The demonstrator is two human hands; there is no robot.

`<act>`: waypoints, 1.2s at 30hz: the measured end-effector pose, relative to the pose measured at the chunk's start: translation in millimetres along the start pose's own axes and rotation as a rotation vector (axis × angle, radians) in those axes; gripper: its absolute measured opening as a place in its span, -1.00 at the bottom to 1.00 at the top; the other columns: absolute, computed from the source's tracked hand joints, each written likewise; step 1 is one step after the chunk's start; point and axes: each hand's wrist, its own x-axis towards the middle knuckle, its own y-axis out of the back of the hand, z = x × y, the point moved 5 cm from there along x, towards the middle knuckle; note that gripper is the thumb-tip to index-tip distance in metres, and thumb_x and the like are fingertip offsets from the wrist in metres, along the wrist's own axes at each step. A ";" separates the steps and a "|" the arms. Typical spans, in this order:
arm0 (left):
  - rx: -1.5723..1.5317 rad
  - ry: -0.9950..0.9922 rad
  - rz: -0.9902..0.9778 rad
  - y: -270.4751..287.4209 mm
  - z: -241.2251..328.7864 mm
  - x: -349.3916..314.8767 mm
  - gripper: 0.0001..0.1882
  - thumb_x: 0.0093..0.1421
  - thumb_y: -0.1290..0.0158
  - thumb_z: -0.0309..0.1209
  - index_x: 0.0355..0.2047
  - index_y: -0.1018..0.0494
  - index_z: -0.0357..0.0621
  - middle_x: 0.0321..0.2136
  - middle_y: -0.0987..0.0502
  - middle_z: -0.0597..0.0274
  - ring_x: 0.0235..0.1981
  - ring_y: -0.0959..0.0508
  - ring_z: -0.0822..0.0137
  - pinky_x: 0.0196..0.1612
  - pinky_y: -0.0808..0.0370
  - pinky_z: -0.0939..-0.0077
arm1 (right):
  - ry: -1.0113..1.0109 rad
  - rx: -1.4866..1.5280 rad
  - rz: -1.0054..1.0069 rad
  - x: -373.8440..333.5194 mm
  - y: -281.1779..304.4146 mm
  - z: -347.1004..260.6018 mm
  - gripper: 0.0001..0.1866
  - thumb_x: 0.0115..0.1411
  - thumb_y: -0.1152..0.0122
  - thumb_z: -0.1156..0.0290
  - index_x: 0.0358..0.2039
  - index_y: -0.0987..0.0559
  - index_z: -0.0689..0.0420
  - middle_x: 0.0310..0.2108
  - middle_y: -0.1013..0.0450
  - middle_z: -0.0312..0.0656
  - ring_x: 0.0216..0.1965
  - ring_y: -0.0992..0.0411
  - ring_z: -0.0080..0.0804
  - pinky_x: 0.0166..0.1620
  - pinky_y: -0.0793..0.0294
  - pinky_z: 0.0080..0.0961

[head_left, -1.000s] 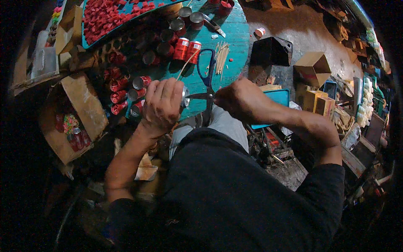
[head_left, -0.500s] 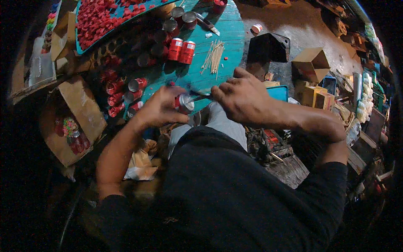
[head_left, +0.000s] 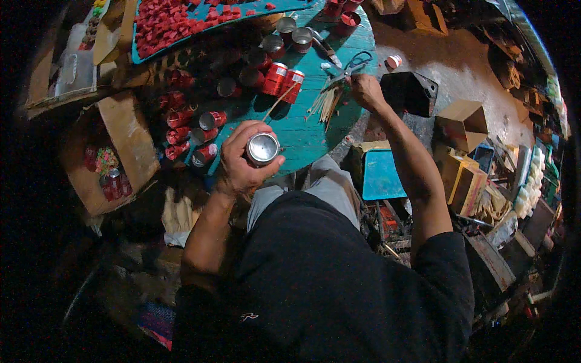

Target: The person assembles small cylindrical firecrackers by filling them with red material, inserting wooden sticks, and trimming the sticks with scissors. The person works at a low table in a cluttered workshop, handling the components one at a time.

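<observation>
My left hand [head_left: 241, 158] is wrapped around a can [head_left: 263, 149] whose round silver end faces up. A thin wooden stick [head_left: 280, 101] slants up and away from beside that hand; its lower end is hidden. My right hand [head_left: 367, 92] is stretched out to the table's right edge, its fingers curled. Right by its fingertips are scissors [head_left: 347, 71] with dark handles, at the top of a bundle of thin wooden sticks [head_left: 328, 104]. What those fingers hold, if anything, is hidden. Two red cans [head_left: 284, 81] stand beyond my left hand.
The turquoise table [head_left: 302, 130] also bears several open cut cans [head_left: 302, 39], a brush [head_left: 325, 46] and, farther left, rows of red cans [head_left: 178, 134]. A blue-rimmed tray [head_left: 230, 17] of red chunks is at the far left. Cardboard boxes [head_left: 463, 124] and a blue tray [head_left: 382, 174] lie right.
My right hand has moved away from the can, outward to the scissors and sticks. My left hand has turned the can's silver end upward. The view has shifted slightly.
</observation>
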 end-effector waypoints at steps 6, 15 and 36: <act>-0.037 -0.114 0.055 7.0 23.7 0.7 -0.44 -0.13 -0.49 -0.40 -0.08 -0.57 -0.21 -0.20 -0.64 0.10 -0.13 -0.65 0.11 0.03 -0.57 0.24 | 0.331 0.024 0.260 -52.3 40.5 -105.9 -0.70 0.24 -0.40 0.33 -0.05 -0.70 0.17 -0.20 -0.63 0.00 -0.13 -0.60 -0.02 -0.06 -0.56 -0.14; -0.026 -0.100 -0.025 0.3 29.6 -8.0 -0.41 -0.13 -0.51 -0.37 -0.06 -0.56 -0.20 -0.15 -0.62 0.05 -0.11 -0.65 0.08 0.12 -0.54 0.21 | 0.001 1.488 -0.388 -118.3 38.5 -219.2 -0.76 0.38 -0.36 0.36 -0.07 -0.66 0.27 -0.21 -0.60 -0.24 -0.12 -0.52 -0.51 0.03 -0.51 -0.48; 0.003 -0.167 -0.123 2.2 47.4 -23.6 -0.40 -0.13 -0.51 -0.39 -0.05 -0.55 -0.21 -0.13 -0.61 0.00 -0.12 -0.65 0.03 0.00 -0.59 0.24 | -0.012 1.650 0.002 -142.6 66.0 -220.5 -0.74 0.41 -0.32 0.34 -0.05 -0.65 0.30 -0.18 -0.64 -0.16 -0.16 -0.57 -0.43 -0.03 -0.54 -0.44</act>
